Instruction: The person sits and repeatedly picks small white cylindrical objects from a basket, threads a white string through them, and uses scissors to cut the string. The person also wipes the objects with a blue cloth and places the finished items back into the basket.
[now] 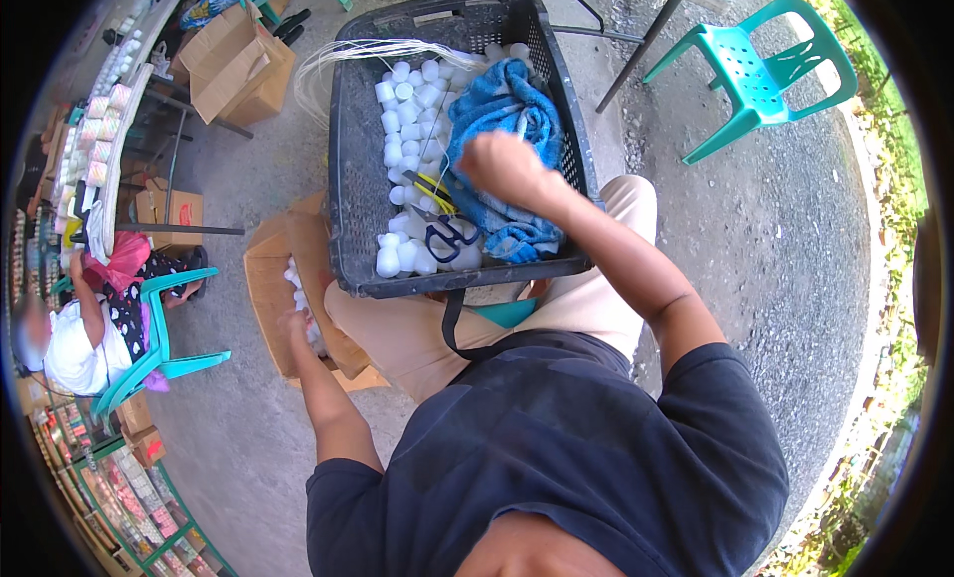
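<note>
Dark shirt (596, 428) nearest. Left hand (295, 325) at box (266, 269), right hand (505, 166) curled over towel (537, 112); can't tell if either pinches. White cups (405, 91) in crate (462, 280). Likely fetching; next calls for lifting out.

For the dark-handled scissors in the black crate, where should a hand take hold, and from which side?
Probably by the loops of the scissors, from above on the wearer's side: they lie on the white plastic pieces, loops lower in the view, towards the near wall of the black crate, blades angled up and left. The open loops offer the easiest hold, away from the blades.
</note>
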A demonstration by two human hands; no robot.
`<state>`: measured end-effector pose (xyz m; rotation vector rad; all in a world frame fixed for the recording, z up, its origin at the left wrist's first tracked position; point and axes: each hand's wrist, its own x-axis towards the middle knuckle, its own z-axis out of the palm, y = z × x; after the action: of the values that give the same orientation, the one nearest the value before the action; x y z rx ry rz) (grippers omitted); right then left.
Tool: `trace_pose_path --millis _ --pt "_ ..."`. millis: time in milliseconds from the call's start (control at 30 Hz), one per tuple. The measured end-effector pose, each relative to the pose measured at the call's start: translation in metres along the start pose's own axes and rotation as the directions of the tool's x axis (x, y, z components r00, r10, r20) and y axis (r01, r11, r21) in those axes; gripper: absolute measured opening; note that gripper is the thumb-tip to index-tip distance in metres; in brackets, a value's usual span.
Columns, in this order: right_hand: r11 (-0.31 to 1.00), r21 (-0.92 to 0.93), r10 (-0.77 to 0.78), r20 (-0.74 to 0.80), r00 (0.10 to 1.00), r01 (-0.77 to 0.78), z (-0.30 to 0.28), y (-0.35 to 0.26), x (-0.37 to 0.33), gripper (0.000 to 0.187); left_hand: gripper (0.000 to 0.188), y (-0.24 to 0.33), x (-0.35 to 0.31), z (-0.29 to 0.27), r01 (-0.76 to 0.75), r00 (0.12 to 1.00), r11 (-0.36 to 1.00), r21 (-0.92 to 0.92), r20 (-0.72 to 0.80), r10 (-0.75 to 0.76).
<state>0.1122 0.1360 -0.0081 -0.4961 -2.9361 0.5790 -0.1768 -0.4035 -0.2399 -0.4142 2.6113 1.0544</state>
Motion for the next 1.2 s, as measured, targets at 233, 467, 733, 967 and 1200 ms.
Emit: trace_pose_path --millis 233,467,733,967,1200 --pt "0.905 -0.195 0.369 -0.086 0.926 -0.379 0.015 0.1 0.04 0.024 0.02 0.314 -0.101 0.08 -0.88 0.476 0.45 -0.155 -0.299 0.827" --pt "0.876 -0.167 0.42 -0.197 0.886 -0.452 0.005 0.084 0.041 0.02 0.026 0.437 -0.168 0.25 -0.813 0.368 -0.052 0.579 0.581 0.726" --pt "0.944 0.135 0.327 -0.246 0.913 -0.301 0.003 0.103 0.048 0.021 0.035 0.441 -0.085 0.344 -0.595 0.342 -0.27 0.757 0.542 0.768" --pt "0.158 0.962 0.453 0.131 0.882 -0.225 -0.026 0.098 0.041 0.013 0.035 0.444 -0.148 0.273 -0.819 0.57 0.358 0.448 0.567 0.594" --pt "-0.722 0.683 0.166 0.324 0.931 -0.109 -0.042 0.059 0.008 0.024 0.032 0.437 -0.238 0.158 0.154 0.29 0.809 -0.568 0.808 0.512"
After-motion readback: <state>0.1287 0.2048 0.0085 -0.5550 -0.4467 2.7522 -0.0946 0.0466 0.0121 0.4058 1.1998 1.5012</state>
